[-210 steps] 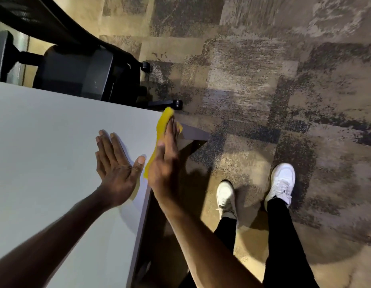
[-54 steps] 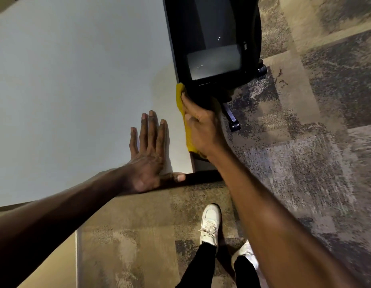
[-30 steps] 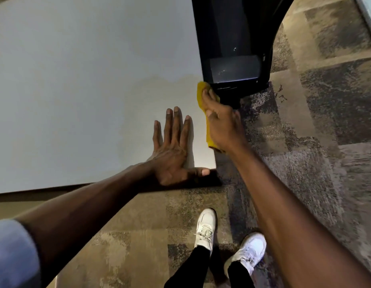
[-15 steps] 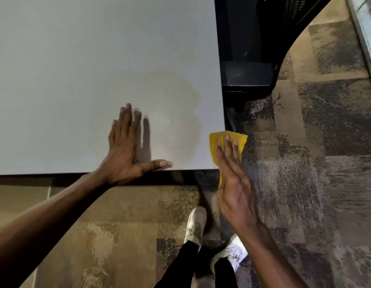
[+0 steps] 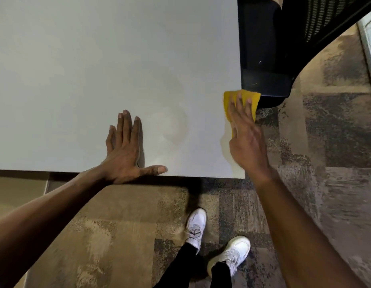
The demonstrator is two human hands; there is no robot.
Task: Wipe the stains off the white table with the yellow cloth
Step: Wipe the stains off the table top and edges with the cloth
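The white table (image 5: 97,69) fills the upper left, its near right corner by my right hand. The yellow cloth (image 5: 229,100) lies over the table's right edge, pressed flat under the fingers of my right hand (image 5: 246,138); part of it hangs past the edge. My left hand (image 5: 124,152) rests flat on the table near the front edge, fingers spread, thumb along the edge, holding nothing. A faint damp, curved smear (image 5: 178,129) shows on the surface between the two hands.
A black office chair (image 5: 267,48) stands tight against the table's right edge, just beyond the cloth. Patterned brown and grey carpet (image 5: 326,163) covers the floor. My white shoes (image 5: 196,227) stand below the table's front edge.
My right hand has slid the cloth from the table's near right corner further away along the right edge, up to the chair. My left hand stays flat on the table.
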